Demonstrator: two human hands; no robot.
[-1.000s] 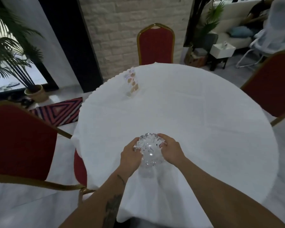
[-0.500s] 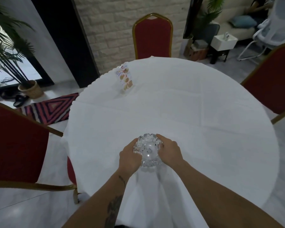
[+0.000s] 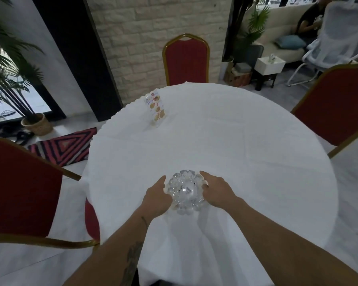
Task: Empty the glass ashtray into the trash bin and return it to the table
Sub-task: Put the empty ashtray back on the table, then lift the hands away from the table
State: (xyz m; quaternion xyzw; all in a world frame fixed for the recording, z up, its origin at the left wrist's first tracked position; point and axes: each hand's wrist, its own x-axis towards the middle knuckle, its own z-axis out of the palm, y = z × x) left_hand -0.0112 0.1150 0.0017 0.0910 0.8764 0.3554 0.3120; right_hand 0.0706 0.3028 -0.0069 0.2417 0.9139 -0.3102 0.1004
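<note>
White tablecloth bears ashtray near its edge, apparently cupped by both hands.

1. The left hand covers part of the glass ashtray on its left side, and its fingers curl out of sight beneath the rim.
2. Whether the ashtray rests on the white tablecloth or is lifted just above it cannot be told.
3. A few dark specks lie inside the ashtray, too small to identify.
4. The print on the menu card is too small to read.
5. The red chair at the left is cut off by the frame edge.
6. The seated person at the upper right is partly hidden behind a white mesh chair.
</note>
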